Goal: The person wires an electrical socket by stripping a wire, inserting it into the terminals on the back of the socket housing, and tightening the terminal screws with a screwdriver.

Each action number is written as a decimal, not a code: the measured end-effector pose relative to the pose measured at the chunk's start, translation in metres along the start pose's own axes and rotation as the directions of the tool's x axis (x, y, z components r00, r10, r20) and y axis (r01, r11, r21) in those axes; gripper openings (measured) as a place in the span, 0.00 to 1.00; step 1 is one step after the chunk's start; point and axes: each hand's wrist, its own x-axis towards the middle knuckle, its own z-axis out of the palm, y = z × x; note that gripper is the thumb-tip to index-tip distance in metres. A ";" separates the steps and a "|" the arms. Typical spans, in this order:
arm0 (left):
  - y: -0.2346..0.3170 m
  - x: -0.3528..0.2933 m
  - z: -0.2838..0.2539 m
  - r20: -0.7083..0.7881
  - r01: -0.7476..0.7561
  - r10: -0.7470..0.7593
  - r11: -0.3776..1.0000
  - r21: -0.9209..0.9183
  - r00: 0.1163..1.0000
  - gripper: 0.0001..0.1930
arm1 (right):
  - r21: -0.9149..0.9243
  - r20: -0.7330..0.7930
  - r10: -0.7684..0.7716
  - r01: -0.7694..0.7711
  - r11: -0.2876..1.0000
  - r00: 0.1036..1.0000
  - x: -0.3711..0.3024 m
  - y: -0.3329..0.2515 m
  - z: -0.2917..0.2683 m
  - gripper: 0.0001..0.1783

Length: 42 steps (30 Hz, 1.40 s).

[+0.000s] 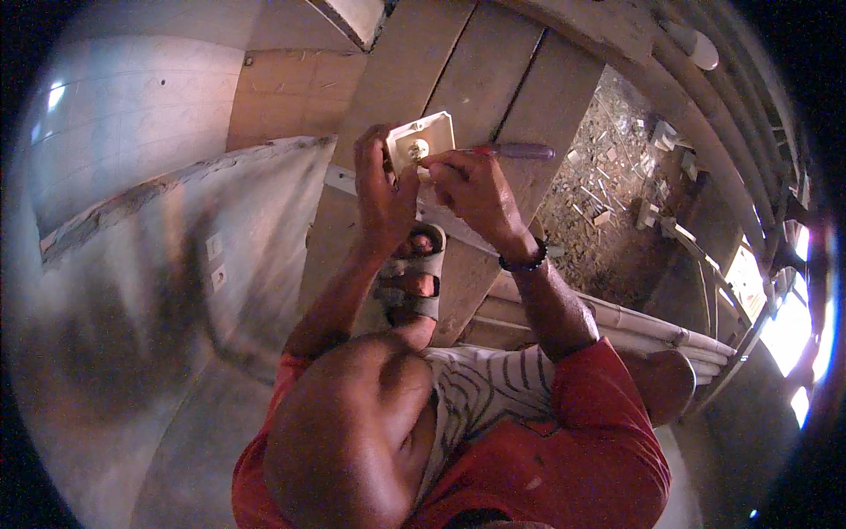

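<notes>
My left hand (382, 187) grips a cream square electrical plate (439, 132) by its left side, fingers behind it and thumb near the lower edge. A round fitting (418, 150) with a brassy look sits in the plate's middle. From the right, my right hand (476, 187) reaches in with its fingertips closed at that round part. A screwdriver (527, 152) with a see-through purple handle is held in the right hand, handle pointing right. The fingers cover most of its shaft. Whether the right fingertips also pinch a small piece cannot be made out.
My sandalled foot (414, 278) rests on wooden planks (493, 70) below the hands. Beyond the planks' right edge, far below, the floor (608, 176) is strewn with debris. Bamboo-like poles (617, 322) run at the right. A grey wall (167, 256) with a small white wall box (218, 278) stands left.
</notes>
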 end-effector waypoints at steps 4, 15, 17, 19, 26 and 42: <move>0.012 0.002 -0.007 0.008 0.158 -0.158 0.980 -0.123 0.987 0.25 | -0.006 0.005 -0.026 0.026 1.000 1.000 -0.005 -0.006 -0.004 0.12; 0.034 0.021 -0.034 0.039 0.212 -0.230 0.800 -0.561 0.972 0.24 | -0.851 -0.195 -0.464 0.087 0.518 0.864 0.013 0.039 -0.094 0.13; 0.039 0.024 -0.038 0.050 0.207 -0.222 0.775 -0.597 0.974 0.25 | -0.841 -0.096 -0.472 0.182 0.509 0.876 0.009 0.050 -0.094 0.12; 0.048 0.023 -0.038 0.069 0.281 -0.314 0.705 -0.650 0.947 0.25 | -0.836 -0.035 -0.464 0.228 0.498 0.885 0.006 0.058 -0.091 0.15; 0.057 0.030 -0.034 0.172 0.308 -0.300 0.497 -0.811 0.938 0.26 | -0.873 -0.086 -0.495 0.174 0.455 0.865 0.005 0.060 -0.078 0.12; 0.058 0.030 -0.020 -0.036 0.025 -0.051 0.855 -0.517 0.998 0.27 | -0.427 -0.373 -0.432 0.262 0.865 0.821 -0.045 -0.018 -0.112 0.17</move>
